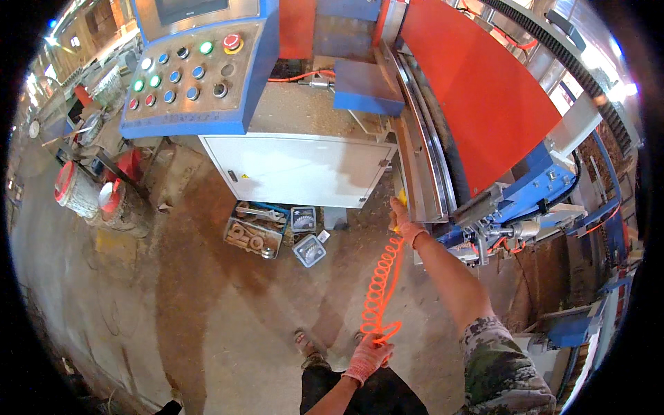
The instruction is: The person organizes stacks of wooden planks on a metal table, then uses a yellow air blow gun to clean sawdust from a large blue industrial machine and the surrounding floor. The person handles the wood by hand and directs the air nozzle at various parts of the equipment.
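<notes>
My right hand [408, 225], in a pale pinkish work glove, is closed around a yellow air blow gun [402, 196], mostly hidden by the fingers. It is held out beside the near end of a long metal rail [423, 149] on the machine. From the gun an orange coiled air hose [377, 283] runs down toward my body. My left hand [369, 360], gloved alike, is closed on the lower loops of that hose, above my legs.
A blue control panel [187, 76] with several buttons stands over a white cabinet [297, 166]. On the floor below are a tool tray [254, 234] and two small plastic boxes [309, 250]. A red machine guard [477, 90] rises at right; buckets [77, 190] stand at left.
</notes>
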Demonstrator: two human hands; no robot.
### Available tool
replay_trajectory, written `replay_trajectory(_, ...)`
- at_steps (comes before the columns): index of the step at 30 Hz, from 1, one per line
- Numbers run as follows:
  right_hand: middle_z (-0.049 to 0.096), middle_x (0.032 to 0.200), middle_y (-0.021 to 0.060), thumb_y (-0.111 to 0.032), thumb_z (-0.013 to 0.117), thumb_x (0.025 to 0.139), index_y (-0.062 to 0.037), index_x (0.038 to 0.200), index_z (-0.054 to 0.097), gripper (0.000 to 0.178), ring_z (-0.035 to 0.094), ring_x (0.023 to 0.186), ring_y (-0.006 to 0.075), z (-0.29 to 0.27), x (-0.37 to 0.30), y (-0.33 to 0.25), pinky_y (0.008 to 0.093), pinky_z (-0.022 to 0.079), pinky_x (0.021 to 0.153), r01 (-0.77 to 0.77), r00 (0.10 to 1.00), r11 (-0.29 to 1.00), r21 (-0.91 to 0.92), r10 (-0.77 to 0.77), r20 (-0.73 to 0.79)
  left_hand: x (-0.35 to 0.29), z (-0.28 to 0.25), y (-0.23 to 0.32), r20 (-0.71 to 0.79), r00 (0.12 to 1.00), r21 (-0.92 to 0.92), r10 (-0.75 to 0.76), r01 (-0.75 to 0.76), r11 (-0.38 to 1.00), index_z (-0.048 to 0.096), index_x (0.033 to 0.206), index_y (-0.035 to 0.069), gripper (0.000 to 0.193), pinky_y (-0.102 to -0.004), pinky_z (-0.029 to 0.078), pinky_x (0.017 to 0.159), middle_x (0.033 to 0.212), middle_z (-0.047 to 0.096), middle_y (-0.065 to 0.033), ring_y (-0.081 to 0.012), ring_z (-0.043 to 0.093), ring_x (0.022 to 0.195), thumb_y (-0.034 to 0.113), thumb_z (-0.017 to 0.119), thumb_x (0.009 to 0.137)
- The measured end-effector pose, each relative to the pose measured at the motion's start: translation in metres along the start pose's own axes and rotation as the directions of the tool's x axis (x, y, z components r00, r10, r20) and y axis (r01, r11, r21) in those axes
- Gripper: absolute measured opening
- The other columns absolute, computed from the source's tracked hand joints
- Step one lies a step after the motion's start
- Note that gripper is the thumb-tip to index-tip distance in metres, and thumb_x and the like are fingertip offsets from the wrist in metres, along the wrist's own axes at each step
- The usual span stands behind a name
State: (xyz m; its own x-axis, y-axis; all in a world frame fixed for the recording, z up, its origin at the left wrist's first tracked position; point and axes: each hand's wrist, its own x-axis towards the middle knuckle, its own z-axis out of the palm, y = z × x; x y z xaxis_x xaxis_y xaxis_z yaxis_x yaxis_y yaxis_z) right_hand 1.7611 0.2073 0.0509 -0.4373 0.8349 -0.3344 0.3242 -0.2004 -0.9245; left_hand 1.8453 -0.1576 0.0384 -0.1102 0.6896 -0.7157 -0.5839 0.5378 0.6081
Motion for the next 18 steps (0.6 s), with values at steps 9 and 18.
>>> replay_trajectory(9,0.07,0.087,0.0192,-0.044,0.069,0.094,-0.0021,0.104,0.067,0.044,0.069,0.081,0.0373,0.086,0.007,-0.002,0.0466,0.053,0.068,-0.015,0.997,0.989,-0.146,0.026,0.07,-0.023,-0.021,-0.004,0.019,1.0,-0.09,-0.006,0.008,0.996,0.06,0.121,0.005,0.036,-0.0316,0.057,0.06,0.09,0.069,-0.0058,-0.0137,0.066,0.076,0.019,0.077,0.091)
replay_trajectory(18,0.072,0.105,0.028,-0.046,0.065,0.096,-0.0001,0.111,0.069,0.048,0.068,0.103,0.0459,0.076,-0.039,-0.055,0.0495,0.054,0.087,0.03,0.985,0.956,-0.291,-0.078,-0.153,-0.094,-0.026,0.047,0.091,0.991,0.002,0.095,-0.096,0.995,0.065,0.11,0.004,0.022,-0.0304,0.055,0.056,0.084,0.068,-0.0035,-0.013,0.064,0.067,0.019,0.072,0.095)
